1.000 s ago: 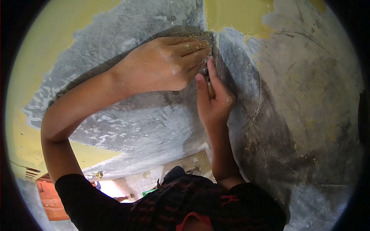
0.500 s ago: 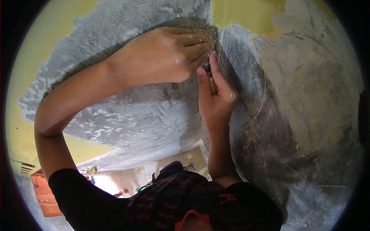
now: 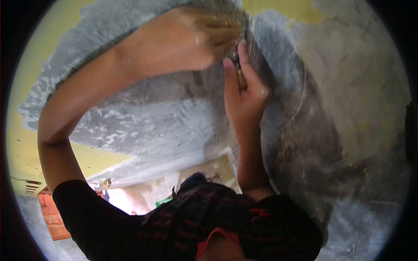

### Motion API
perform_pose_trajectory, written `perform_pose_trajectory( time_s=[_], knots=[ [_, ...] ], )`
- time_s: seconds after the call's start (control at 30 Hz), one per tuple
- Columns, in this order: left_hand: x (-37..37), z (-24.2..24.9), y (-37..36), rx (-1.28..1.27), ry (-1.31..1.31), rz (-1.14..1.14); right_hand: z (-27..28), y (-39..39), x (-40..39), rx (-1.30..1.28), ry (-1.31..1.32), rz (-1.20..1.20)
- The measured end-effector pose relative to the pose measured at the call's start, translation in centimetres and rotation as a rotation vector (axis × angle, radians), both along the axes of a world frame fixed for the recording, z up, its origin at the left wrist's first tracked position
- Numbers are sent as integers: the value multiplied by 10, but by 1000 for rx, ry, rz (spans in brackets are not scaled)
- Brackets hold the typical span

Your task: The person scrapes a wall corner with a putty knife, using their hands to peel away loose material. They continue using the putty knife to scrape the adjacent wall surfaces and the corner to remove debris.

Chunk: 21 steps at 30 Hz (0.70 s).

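Note:
My right hand (image 3: 250, 95) is closed around the tan handle of a scraper (image 3: 242, 81), its thumb and forefinger pointing up along the tool. Above it, my left hand (image 3: 187, 39) is bent over with its fingers pressed together at the tool's blade end, close against the wall corner. The fingers largely cover the blade, and motion blurs the fingertips. Pale dust and crumbs cling to both hands. Around them the grey wall (image 3: 156, 117) is bare plaster, with remains of yellow paint (image 3: 283, 9) above the corner.
The adjoining wall (image 3: 357, 87) on the right is patchy and cracked. Yellow paint (image 3: 98, 158) also covers part of the left wall. Low on the left are an orange panel (image 3: 54, 215) and a brass-coloured fitting (image 3: 106, 183). My dark shirt (image 3: 187, 222) fills the bottom.
Both hands and the scraper have moved upward together along the corner in the view. The view itself has shifted slightly, and the left hand is more blurred.

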<state>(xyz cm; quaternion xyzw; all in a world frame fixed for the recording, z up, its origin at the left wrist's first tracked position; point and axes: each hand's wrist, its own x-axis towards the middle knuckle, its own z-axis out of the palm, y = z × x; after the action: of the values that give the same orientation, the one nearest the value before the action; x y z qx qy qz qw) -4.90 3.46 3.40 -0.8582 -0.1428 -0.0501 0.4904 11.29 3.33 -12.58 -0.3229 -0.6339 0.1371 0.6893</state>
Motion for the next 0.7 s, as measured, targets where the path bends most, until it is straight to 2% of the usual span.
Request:
perform_pose_trajectory(
  time_s=[0.1,0.2,0.33,0.4,0.7],
  knots=[
    [1,0,-3,4,39,57,5,10,2,8,9,42],
    [3,1,-1,-9,-43,-1,6,3,-5,-74,96,104],
    [0,7,2,37,-28,-15,16,4,-2,-91,28,70],
    [0,13,4,47,-70,-19,25,12,-2,-30,119,141],
    [3,6,-3,-54,-36,3,16,-9,7,-181,19,111]
  ],
)
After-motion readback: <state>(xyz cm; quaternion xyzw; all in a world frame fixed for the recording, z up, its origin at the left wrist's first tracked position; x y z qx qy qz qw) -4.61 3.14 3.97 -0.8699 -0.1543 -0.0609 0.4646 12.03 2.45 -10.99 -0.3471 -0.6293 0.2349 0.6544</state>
